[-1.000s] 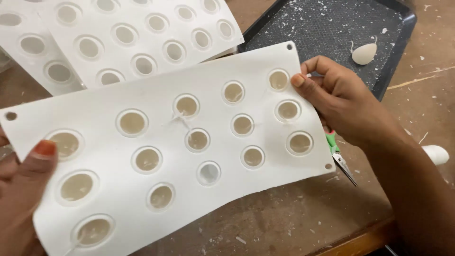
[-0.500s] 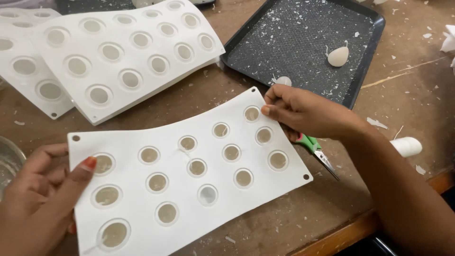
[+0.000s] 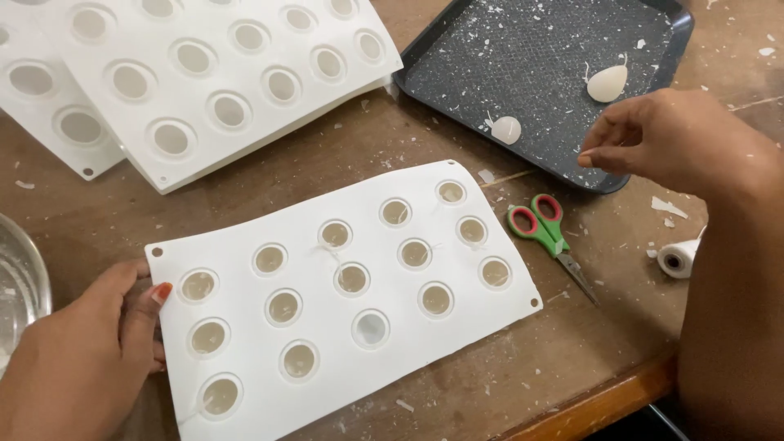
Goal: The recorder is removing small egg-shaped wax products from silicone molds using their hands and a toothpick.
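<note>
One mould (image 3: pixel 343 302) against left hand (image 3: pixel 90 359)

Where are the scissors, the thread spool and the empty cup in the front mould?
scissors (image 3: pixel 545 231), head view, on the pivot below the handles
thread spool (image 3: pixel 677 259), head view, on its open end
empty cup (image 3: pixel 371 328), head view, on its bare bottom

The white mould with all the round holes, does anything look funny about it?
Yes. In the white silicone mould under the left hand, one cavity near the front edge looks empty and greyish, while the others hold pale wax. White wax flakes litter the wooden table.
</note>
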